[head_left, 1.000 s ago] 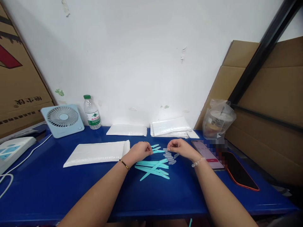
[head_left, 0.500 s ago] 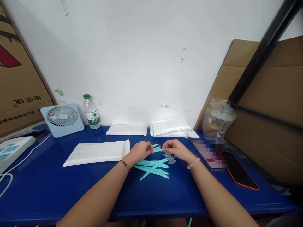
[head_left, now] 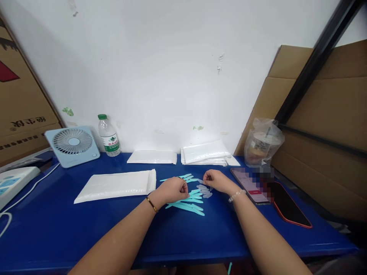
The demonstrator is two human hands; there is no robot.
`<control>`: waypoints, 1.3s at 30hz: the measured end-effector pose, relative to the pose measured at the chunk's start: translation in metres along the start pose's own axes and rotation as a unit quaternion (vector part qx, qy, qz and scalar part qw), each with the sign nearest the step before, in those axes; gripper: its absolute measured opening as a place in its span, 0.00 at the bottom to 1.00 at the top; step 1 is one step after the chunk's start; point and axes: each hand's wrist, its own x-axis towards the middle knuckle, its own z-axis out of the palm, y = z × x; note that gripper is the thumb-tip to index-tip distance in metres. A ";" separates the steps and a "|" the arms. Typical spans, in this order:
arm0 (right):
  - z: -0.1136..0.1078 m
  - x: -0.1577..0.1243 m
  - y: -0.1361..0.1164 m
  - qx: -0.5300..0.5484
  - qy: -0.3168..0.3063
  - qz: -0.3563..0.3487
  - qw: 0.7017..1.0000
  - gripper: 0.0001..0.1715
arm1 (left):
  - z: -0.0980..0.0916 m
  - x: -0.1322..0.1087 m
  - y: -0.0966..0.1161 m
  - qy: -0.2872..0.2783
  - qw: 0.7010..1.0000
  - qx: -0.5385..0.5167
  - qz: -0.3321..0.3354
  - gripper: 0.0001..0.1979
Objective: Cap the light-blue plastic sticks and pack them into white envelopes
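Several slim turquoise eyebrow razors (head_left: pixel 189 207) lie in a loose pile on the blue table. Over that pile, my left hand (head_left: pixel 172 189) is closed, with thumb and fingers pinched on one razor; its far end shows beyond the fingertips. A smaller group of turquoise razors (head_left: pixel 187 178) rests just behind this hand. To the right of the razors are several clear plastic blade caps (head_left: pixel 205 192). My right hand (head_left: pixel 217 181) is closed in a pinch at the back of these caps, its fingertips at a clear cap (head_left: pixel 200 181).
A white padded mailer (head_left: pixel 116 186) lies at left, with more mailers (head_left: pixel 205 152) along the wall. A blue fan (head_left: pixel 73 142) and water bottle (head_left: pixel 109 137) stand back left. Two phones (head_left: pixel 291 206) and a bagged drink cup (head_left: pixel 262 145) are at right.
My hands have moved apart. The left came down to the front pile and shifted a razor there; the turquoise razor between both hands now lies with the rear group. The right moved slightly right.
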 end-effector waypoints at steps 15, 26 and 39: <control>-0.020 -0.012 -0.019 0.231 -0.074 -0.039 0.969 0.14 | -0.010 0.002 -0.018 0.093 0.992 -0.079 -0.014 0.11; -0.002 -0.008 -0.034 0.170 -0.055 -0.065 0.982 0.13 | -0.007 0.007 -0.018 0.106 0.994 -0.030 0.001 0.09; -0.001 -0.005 -0.009 -0.009 -0.031 -0.027 0.999 0.03 | -0.005 0.000 -0.011 -0.021 1.000 0.012 0.016 0.09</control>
